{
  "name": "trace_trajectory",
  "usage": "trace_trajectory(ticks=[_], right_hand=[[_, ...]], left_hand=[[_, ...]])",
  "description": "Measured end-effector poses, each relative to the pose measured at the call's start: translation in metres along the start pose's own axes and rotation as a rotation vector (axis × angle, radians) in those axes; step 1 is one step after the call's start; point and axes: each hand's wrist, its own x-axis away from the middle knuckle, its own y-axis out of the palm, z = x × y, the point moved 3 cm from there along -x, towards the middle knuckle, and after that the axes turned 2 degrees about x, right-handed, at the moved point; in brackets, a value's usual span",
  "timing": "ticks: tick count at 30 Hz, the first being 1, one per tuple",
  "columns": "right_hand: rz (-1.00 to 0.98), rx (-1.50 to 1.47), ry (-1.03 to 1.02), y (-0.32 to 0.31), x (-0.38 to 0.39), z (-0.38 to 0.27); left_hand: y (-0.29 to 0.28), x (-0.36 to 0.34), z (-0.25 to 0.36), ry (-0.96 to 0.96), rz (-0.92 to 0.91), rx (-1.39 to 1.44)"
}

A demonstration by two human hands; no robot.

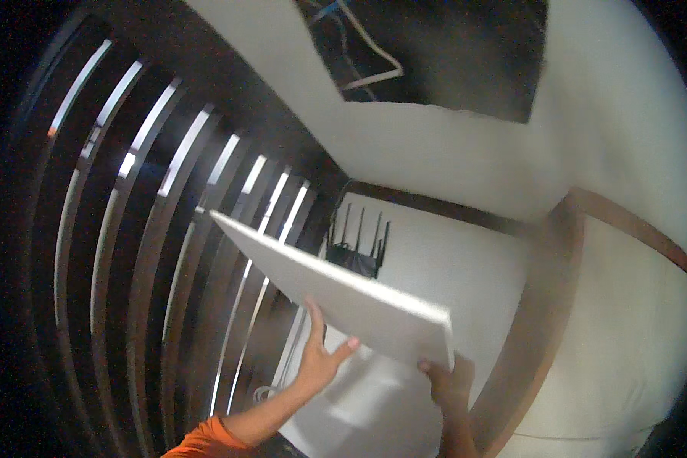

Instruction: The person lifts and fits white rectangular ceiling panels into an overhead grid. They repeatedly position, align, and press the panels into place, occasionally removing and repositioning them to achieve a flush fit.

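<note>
A flat white board (336, 294) is tilted in front of me, its long thick edge running down from upper left to right. My left hand (324, 347), below an orange sleeve, supports its underside near the middle, thumb and index finger spread along it. My right hand (444, 385) grips its right end from below, the fingers partly hidden behind it. Above the board is a dark rectangular opening (473, 61) in the white ceiling (481, 145), with pale and blue cables hanging inside.
Dark vertical slats (145, 259) line the left side, with light showing between them. A black device with several antennas (351, 256) is on the white wall (443, 252) beyond the board. A brown-trimmed frame (549, 305) with a pale panel (618, 328) stands at the right.
</note>
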Motion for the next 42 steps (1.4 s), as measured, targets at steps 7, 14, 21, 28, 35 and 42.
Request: trace_trajectory(ticks=[7, 14, 21, 28, 35, 42], right_hand=[[-0.047, 0.139, -0.022, 0.028, 0.087, 0.056], [-0.071, 0.177, 0.277, 0.039, 0.143, 0.083], [-0.055, -0.079, 0.406, 0.057, 0.166, 0.078], [-0.108, -0.197, 0.388, 0.067, 0.179, 0.113], [-0.194, -0.274, 0.402, 0.047, 0.177, 0.132], [-0.361, -0.37, 0.614, 0.019, 0.208, 0.141]], left_hand=[[-0.024, 0.108, -0.055, -0.235, -0.066, 0.017], [-0.078, 0.17, -0.099, -0.28, -0.123, -0.003], [-0.16, 0.204, -0.15, -0.609, 0.149, 0.12], [-0.217, 0.239, -0.18, -0.42, 0.568, -0.205], [-0.238, 0.227, -0.112, -0.562, 0.403, -0.141], [-0.235, 0.285, -0.106, -0.909, 0.283, -0.13]])
